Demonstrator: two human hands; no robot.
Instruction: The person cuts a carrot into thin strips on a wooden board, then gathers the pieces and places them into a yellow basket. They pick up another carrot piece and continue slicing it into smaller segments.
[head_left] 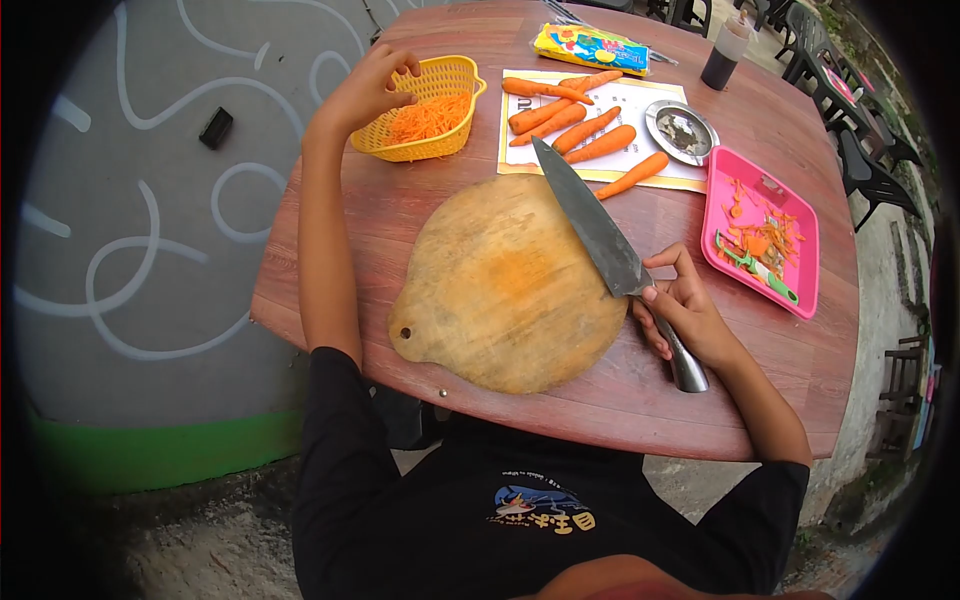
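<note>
My right hand [695, 318] grips a large kitchen knife [592, 215] near the base of its handle. The blade points away from me and lies over the right edge of a round wooden cutting board [470, 300], which has an orange stain in its middle. At the far left, my left hand [375, 88] hangs over the rim of a yellow plastic basket [428, 150], fingers apart and curved, with nothing visible in them. Shredded carrot [430, 118] fills part of that basket. Several whole carrots [605, 143] lie behind the board on a printed sheet [515, 160].
Right of the board, a pink tray [715, 215] holds carrot scraps and a green-handled peeler [765, 272]. A round metal dish [682, 132] sits beside the carrots. Farther back are a yellow-and-blue packet [590, 50] and a bottle of dark liquid [727, 50].
</note>
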